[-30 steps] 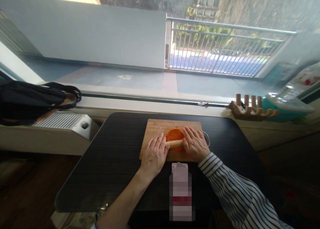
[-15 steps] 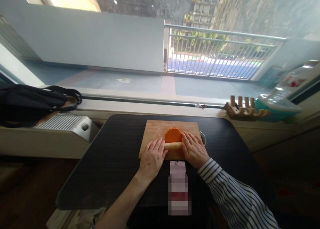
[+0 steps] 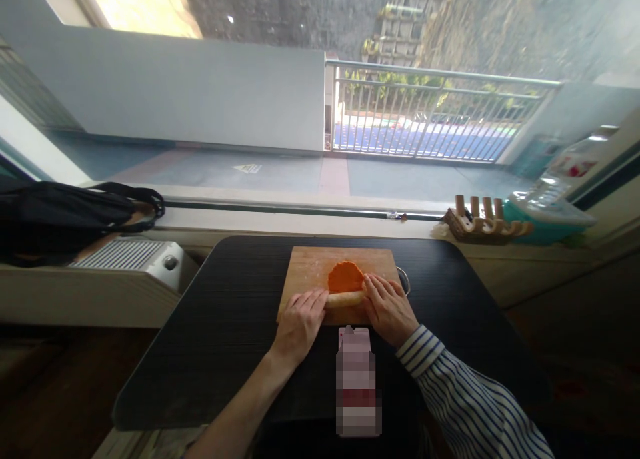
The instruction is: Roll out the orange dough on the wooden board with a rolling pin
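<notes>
While both hands rest on the rolling pin (image 3: 346, 300), left hand (image 3: 301, 315) and right hand (image 3: 393, 307) covering its ends with fingers together, I cannot tell whether they curl around it. Orange dough (image 3: 345, 277) lies just beyond, on the wooden board (image 3: 305, 265).

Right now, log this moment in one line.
left hand: on rolling pin; right hand: on rolling pin; orange dough: flattened, on cutting board; black table: under cutting board
</notes>
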Demonstrator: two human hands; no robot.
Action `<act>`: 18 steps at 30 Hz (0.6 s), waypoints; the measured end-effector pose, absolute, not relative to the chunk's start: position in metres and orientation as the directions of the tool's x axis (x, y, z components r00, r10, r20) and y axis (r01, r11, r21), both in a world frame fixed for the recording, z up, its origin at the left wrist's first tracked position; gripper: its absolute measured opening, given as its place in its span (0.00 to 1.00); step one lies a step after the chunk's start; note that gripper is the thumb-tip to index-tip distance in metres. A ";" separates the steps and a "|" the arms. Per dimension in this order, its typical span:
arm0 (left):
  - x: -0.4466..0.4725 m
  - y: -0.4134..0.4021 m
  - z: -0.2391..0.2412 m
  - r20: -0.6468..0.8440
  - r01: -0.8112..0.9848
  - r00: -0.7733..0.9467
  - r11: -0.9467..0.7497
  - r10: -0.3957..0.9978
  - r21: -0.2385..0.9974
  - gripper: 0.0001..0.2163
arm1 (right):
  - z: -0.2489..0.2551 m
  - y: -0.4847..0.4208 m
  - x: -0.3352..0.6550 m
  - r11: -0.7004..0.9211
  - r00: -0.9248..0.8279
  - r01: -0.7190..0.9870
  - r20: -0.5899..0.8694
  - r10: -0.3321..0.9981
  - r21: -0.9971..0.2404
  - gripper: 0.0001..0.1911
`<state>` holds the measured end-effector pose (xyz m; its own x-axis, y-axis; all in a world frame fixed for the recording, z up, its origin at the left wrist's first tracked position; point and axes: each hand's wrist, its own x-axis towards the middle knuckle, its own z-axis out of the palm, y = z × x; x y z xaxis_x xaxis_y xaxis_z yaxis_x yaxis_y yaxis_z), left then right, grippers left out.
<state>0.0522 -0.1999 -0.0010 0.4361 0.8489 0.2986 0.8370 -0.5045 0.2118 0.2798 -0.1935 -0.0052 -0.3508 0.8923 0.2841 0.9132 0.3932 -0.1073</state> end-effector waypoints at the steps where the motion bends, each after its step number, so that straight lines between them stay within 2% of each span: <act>1: 0.051 -0.199 0.000 0.293 0.830 0.447 -0.514 0.845 0.216 0.16 | -0.004 -0.192 0.281 0.407 -0.362 0.905 0.278 0.890 -0.125 0.25; 7: 0.051 -0.183 0.019 0.240 0.809 0.485 -0.536 0.841 0.241 0.12 | 0.012 -0.178 0.286 0.399 -0.346 0.894 0.254 0.903 -0.202 0.21; 18: 0.054 -0.147 0.033 0.177 0.792 0.512 -0.541 0.841 0.282 0.10 | 0.020 -0.153 0.288 0.384 -0.338 0.902 0.234 0.912 -0.195 0.17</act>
<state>0.0536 -0.1470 0.0332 0.5116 0.8408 0.1767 0.7921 -0.5413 0.2821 0.2878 -0.1526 0.0198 -0.3378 0.9118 0.2336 0.9024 0.3843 -0.1950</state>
